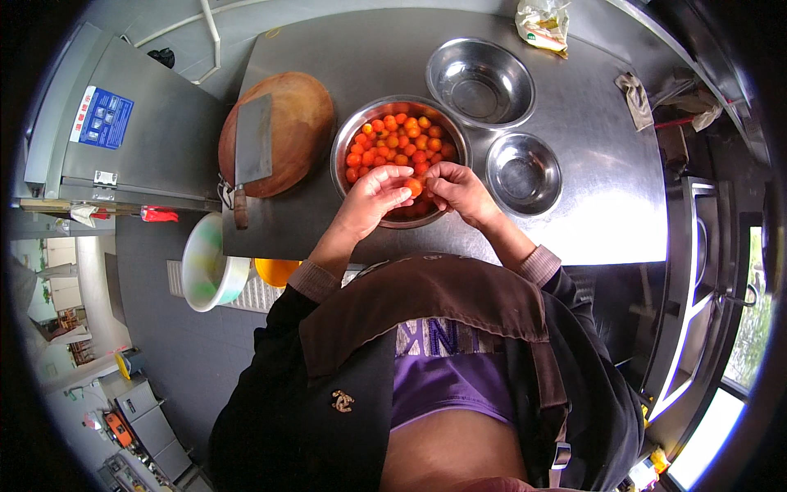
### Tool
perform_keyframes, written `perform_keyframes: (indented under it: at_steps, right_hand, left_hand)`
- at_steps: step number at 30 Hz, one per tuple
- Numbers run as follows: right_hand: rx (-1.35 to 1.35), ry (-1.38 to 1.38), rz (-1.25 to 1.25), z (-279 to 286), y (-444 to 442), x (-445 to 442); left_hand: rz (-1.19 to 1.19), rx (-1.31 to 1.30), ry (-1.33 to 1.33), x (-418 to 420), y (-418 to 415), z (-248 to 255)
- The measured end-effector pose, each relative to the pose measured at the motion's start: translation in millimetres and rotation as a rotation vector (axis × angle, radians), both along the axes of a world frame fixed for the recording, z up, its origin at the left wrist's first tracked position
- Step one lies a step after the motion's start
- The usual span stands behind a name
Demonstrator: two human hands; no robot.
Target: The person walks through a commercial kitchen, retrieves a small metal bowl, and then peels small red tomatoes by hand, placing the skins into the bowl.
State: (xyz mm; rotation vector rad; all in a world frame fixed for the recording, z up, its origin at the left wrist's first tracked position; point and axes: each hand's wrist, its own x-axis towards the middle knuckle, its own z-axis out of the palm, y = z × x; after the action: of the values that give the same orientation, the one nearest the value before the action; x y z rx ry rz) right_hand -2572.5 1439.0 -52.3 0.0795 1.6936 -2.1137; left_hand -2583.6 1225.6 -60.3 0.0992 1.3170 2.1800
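A large steel bowl [339, 161] full of orange-red cherry tomatoes [393, 141] stands before me. Over its near rim my left hand [378, 194] grips one cherry tomato [414, 186] between thumb and fingers. My right hand [460, 189] is at the tomato's right side with its thumb and index finger pinched together; whether something small is between them is hidden. Behind and to the right stands a wide steel bowl [482, 83] with nothing visible in it, and a smaller steel bowl [524, 174] sits close to my right hand.
On the left of the steel table [381, 31], a cleaver [255, 138] lies on a round wooden chopping board [301, 129]. A plastic bag [544, 24] is at the back, a cloth [634, 101] at the right. A white tub [212, 264] stands below the table's left edge.
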Motion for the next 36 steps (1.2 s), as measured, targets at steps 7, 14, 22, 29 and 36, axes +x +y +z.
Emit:
perform_keyframes:
  at_steps: [7, 14, 22, 29, 36]
  right_hand:
    - [-0.148, -0.006, -0.126, -7.9, -2.0, 1.7]
    - [-0.193, 0.176, -0.223, -11.5, -2.1, 5.5]
    - [-0.537, 0.097, -0.264, -2.3, -0.9, 4.0]
    - [-0.420, -0.001, -0.133, 4.7, -3.0, 3.4]
    - [-0.216, 0.070, -0.121, 12.8, -13.7, 7.8]
  left_hand:
    - [0.052, 0.356, -0.182, -3.1, -2.8, -4.6]
    - [0.138, 0.377, -0.208, -4.5, 2.2, -3.3]
    - [0.291, -0.002, -0.001, -1.5, 12.5, 3.9]
    - [0.288, -0.103, 0.173, 1.6, 16.9, 1.4]
    - [0.254, -0.190, 0.404, 1.9, 22.0, 10.6]
